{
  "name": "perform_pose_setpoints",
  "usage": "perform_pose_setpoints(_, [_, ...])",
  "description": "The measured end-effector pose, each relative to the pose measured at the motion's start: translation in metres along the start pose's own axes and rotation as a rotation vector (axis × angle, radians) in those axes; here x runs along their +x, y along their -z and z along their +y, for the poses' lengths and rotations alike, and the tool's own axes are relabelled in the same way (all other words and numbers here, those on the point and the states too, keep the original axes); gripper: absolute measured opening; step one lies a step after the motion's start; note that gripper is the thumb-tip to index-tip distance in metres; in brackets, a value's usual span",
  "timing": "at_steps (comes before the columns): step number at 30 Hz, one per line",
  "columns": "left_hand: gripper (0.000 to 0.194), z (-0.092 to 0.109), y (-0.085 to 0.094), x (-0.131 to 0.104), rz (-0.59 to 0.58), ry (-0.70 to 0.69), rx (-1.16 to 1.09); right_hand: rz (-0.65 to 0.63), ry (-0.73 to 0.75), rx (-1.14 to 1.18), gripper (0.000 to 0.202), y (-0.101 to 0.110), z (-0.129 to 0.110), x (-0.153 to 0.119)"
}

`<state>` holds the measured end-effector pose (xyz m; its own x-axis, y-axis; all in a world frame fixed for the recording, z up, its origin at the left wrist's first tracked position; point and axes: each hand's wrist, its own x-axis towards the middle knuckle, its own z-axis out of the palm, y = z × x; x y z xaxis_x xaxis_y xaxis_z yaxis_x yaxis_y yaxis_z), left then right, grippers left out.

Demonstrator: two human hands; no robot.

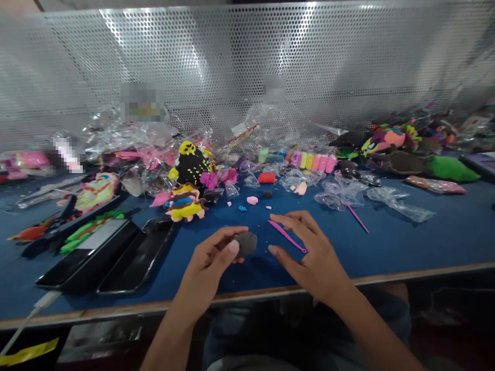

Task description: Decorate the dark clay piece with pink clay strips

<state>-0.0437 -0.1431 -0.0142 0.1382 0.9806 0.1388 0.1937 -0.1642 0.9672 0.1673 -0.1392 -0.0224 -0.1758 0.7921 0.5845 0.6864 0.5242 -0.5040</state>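
Note:
My left hand (212, 264) holds a dark grey lump of modelling clay (246, 245) between thumb and fingers, just above the blue tabletop (247, 281). To its right, my right hand (309, 252) is open, thumb and fingers apart, with nothing between them. A purple plastic modelling tool (286, 236) lies on the table beside my right fingers; whether they touch it I cannot tell. Beyond the hands lie small bits of clay: a pink piece (252, 200), a blue piece (242, 208) and a dark piece (267, 194).
Two black phones (135, 260) lie at the left, with a white cable (23, 324). Clay figures (187, 203), a row of coloured clay sticks (313, 162) and crumpled plastic bags (342, 193) line the back. A perforated metal panel (247, 62) stands behind. A second purple tool (358, 218) lies right.

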Motion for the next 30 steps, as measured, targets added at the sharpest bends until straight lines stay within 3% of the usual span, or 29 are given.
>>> perform_pose_setpoints(4, [0.036, 0.002, -0.008, -0.001, -0.025, 0.002, -0.208, -0.108, -0.084, 0.497, 0.044, -0.005, -0.022, 0.0])
perform_pose_setpoints(9, [0.034, 0.003, -0.013, -0.007, -0.053, -0.015, -0.139, -0.084, -0.219, 0.676, 0.027, -0.015, -0.031, 0.0])
perform_pose_setpoints(17, [0.036, 0.004, -0.007, -0.013, -0.237, 0.032, -0.047, -0.048, -0.187, 0.589, 0.025, -0.004, -0.033, -0.003])
perform_pose_setpoints(20, [0.035, 0.006, -0.008, -0.014, -0.252, 0.044, -0.075, -0.055, -0.157, 0.595, 0.024, -0.002, -0.034, -0.004])
perform_pose_setpoints(26, [0.032, 0.012, -0.012, -0.018, -0.271, -0.056, 0.001, -0.097, -0.122, 0.494, 0.016, 0.001, -0.045, -0.002])
perform_pose_setpoints(30, [0.02, 0.009, -0.012, -0.012, -0.23, -0.049, 0.059, -0.145, -0.072, 0.306, 0.023, 0.005, -0.033, 0.001])
